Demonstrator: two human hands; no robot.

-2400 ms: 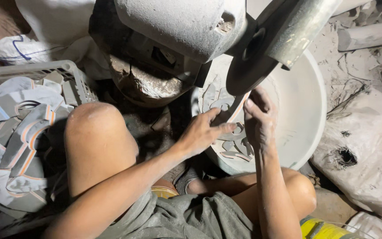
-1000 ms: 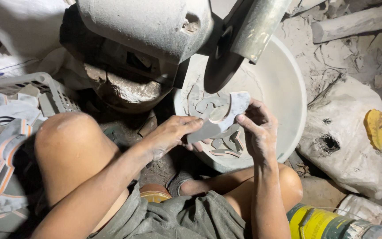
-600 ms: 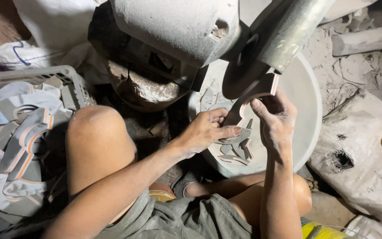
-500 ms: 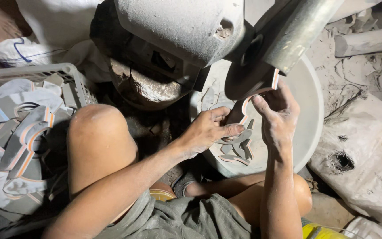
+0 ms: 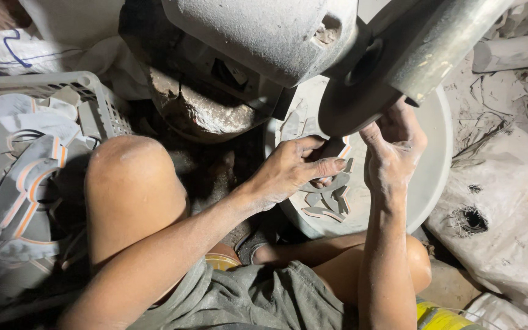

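above hands: grinding wheel [image 5: 362, 101], motor housing [image 5: 264, 36] block | left: knee [image 5: 132, 183] | right: basin rim [image 5: 438, 153] open

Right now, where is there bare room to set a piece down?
Bare: the white basin's right side, beyond the right hand. Crowded: basin floor under the left hand with cut scraps; the plastic basket is piled full.

White sack [image 5: 13, 52] top left, yellow-labelled can [image 5: 441, 318] bottom right

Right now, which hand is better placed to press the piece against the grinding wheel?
Right. The right hand is raised directly under the grinding wheel, fingers at its edge; the left hand sits lower, over the basin.
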